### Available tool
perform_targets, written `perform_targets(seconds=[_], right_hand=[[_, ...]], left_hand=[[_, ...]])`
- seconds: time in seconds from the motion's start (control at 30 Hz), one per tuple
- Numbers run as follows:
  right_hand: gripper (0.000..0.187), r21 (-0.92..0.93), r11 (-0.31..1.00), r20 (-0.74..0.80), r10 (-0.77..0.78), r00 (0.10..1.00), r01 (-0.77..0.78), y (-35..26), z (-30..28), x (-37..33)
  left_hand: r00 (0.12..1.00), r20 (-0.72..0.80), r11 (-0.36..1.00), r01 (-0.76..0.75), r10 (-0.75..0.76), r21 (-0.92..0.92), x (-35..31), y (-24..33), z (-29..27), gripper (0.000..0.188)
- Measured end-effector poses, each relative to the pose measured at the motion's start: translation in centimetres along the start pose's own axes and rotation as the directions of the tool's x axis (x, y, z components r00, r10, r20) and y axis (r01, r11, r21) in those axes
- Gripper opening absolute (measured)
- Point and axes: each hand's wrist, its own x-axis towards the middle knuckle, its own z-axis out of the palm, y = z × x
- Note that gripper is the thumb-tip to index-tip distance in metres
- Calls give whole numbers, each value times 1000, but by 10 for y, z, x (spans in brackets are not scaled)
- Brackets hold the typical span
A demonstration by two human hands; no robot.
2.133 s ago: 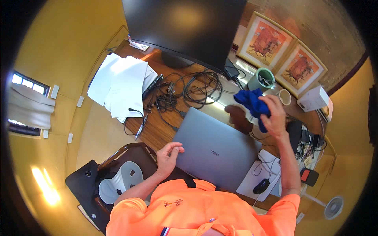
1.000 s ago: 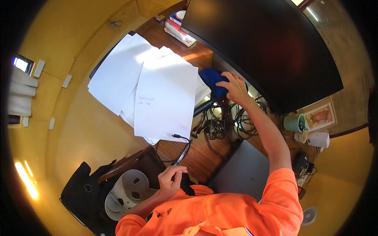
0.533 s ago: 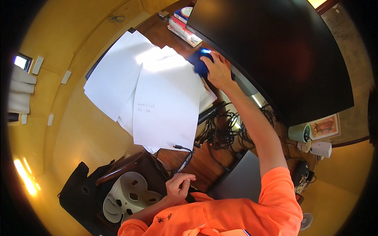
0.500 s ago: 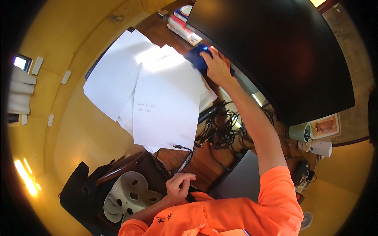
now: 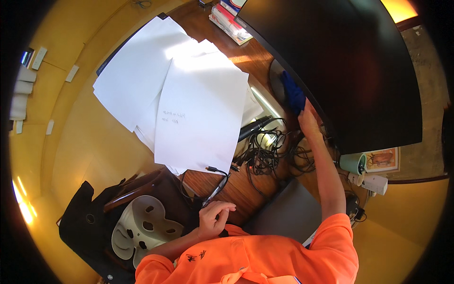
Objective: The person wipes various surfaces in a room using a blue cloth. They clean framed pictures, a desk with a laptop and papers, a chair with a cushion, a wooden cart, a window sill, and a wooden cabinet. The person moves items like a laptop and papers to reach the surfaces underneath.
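My right hand (image 5: 309, 119) reaches out to the far right and is closed on a bunched blue cloth (image 5: 294, 93). The cloth lies against the dark round base (image 5: 277, 78) under the edge of a large black monitor (image 5: 350, 71); the monitor hides part of the cloth and some of my fingers. Close to my body, my left hand (image 5: 215, 218) is loosely closed with its fingers curled, and nothing shows in it. Just beyond it lie a pen (image 5: 216, 188) and a black cable plug (image 5: 213, 169) at the table's near edge.
White paper sheets (image 5: 201, 113) cover the table's left. Tangled black cables (image 5: 265, 151) lie mid-table, beside a grey laptop (image 5: 283, 208). Books (image 5: 229, 23) stand at the back. A green cup (image 5: 352, 163) sits at the right. A pale mask (image 5: 146, 222) rests at lower left.
My right hand has moved the blue cloth from beside the papers rightward and nearer, in under the monitor's edge. The left hand stays by my body. The whole view has shifted slightly.
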Motion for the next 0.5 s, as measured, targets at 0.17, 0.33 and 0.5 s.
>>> perform_targets(seconds=[0.17,0.33,0.5], right_hand=[[45,-50,957,193,290,938,-285,-19,-20,12],[48,142,954,16,265,964,-264,37,34,52],[47,21,884,228,451,863,-468,-15,-3,48]], left_hand=[[1000,27,999,8,-7,-32,-1,3,3,18],[999,-32,1000,-25,24,-15,-5,1,-2,18],[999,-25,999,28,-29,-39,-9,0,3,18]])
